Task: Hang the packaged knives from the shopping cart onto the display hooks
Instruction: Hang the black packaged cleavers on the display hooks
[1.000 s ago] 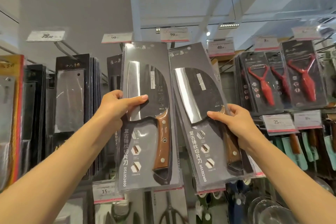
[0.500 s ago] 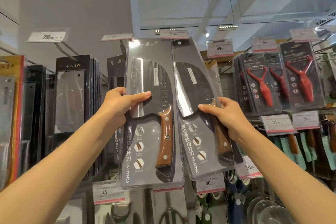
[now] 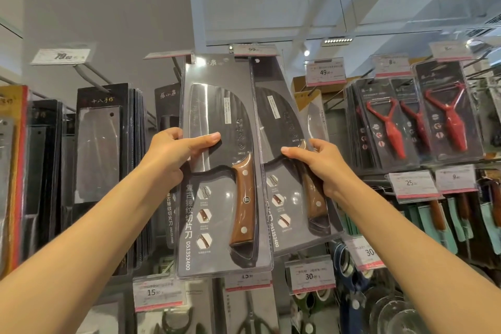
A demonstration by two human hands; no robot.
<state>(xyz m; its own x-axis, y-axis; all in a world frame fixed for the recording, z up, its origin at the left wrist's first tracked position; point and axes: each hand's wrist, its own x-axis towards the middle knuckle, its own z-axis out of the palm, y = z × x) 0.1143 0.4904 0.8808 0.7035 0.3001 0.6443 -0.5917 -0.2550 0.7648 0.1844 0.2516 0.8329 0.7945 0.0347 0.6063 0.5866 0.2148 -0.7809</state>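
Observation:
Two grey blister packs, each with a dark cleaver and a wooden handle, are raised against the top row of the display. My left hand (image 3: pixel 179 152) grips the left packaged knife (image 3: pixel 225 171) by its left edge, thumb across the blade. My right hand (image 3: pixel 320 163) grips the right packaged knife (image 3: pixel 287 149), which sits partly behind the left one and tilts left at the top. Both pack tops reach up to the hook ends under the 99 price tag (image 3: pixel 253 49). The hooks themselves are mostly hidden by the packs.
More boxed cleavers (image 3: pixel 100 144) hang at the left. Red peelers in dark packs (image 3: pixel 450 114) hang at the right, with teal-handled tools (image 3: pixel 455 222) below. Price tags line the hook ends. Scissors and glass bowls (image 3: pixel 398 314) fill the lower row.
Both packs have moved up and closer together; the right pack has slid partly behind the left one, and their tops now reach the price tags.

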